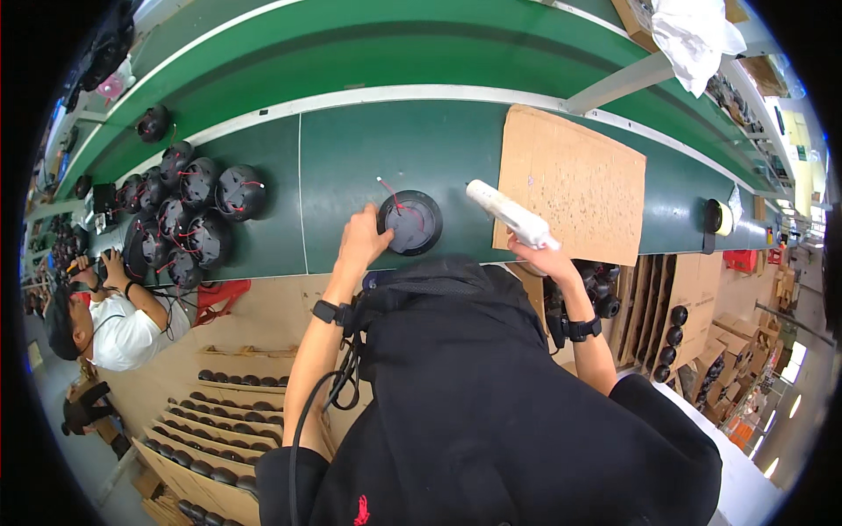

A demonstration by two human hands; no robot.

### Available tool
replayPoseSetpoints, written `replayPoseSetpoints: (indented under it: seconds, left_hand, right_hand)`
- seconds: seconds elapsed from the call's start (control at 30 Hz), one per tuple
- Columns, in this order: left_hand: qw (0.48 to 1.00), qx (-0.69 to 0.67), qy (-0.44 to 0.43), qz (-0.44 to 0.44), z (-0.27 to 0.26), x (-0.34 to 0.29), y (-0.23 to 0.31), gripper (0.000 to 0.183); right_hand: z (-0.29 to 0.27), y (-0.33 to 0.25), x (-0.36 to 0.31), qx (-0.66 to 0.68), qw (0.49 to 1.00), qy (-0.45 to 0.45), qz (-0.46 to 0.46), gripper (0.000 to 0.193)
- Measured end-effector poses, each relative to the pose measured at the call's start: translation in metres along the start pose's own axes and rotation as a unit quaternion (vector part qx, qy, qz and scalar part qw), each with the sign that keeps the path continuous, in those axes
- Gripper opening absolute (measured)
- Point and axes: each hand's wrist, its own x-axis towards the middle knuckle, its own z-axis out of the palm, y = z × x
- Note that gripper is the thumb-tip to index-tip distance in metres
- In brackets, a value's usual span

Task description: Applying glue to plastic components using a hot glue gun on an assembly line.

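On the green bench in front of me lies a round black housing (416, 226) with a dark grey inside. A thin red wire (390, 195) with a small white plug sticks up from it toward the far left. My left hand (360, 237) grips the housing's left rim, the thumb reaching over the edge. To the right, my right hand (541, 257) is closed around the lower end of a white, tube-shaped tool (511, 213). That tool slants up to the left, its cream-coloured end apart from the housing. Its exact kind is unclear.
Several black housings with red wires (189, 206) are clustered at the left of the bench. A cardboard sheet (579, 188) lies at the right, and a tape roll (721, 217) beyond it. A co-worker (132, 324) works at far left. Racks of black parts (210, 430) stand below left.
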Motion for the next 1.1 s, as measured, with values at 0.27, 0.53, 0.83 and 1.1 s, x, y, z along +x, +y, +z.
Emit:
replayPoseSetpoints:
  seconds: [0.27, 0.53, 0.83, 1.1]
  left_hand:
    - [0.975, -0.214, -0.055, -0.005, -0.017, 0.002, -0.029, 0.030]
    - [0.908, -0.388, -0.152, 0.052, -0.018, 0.036, -0.009, 0.016]
    - [0.873, -0.480, -0.087, 0.029, 0.008, 0.051, -0.017, 0.012]
    - [0.874, -0.477, -0.090, 0.023, 0.010, 0.056, -0.016, 0.012]
  right_hand:
    - [0.027, -0.028, -0.009, -0.141, 0.972, -0.066, -0.174, 0.026]
    - [0.065, -0.030, 0.003, -0.228, 0.911, -0.168, -0.299, 0.036]
    - [0.083, -0.044, 0.003, -0.312, 0.895, -0.148, -0.281, 0.037]
    - [0.093, -0.047, 0.001, -0.335, 0.894, -0.132, -0.267, 0.033]
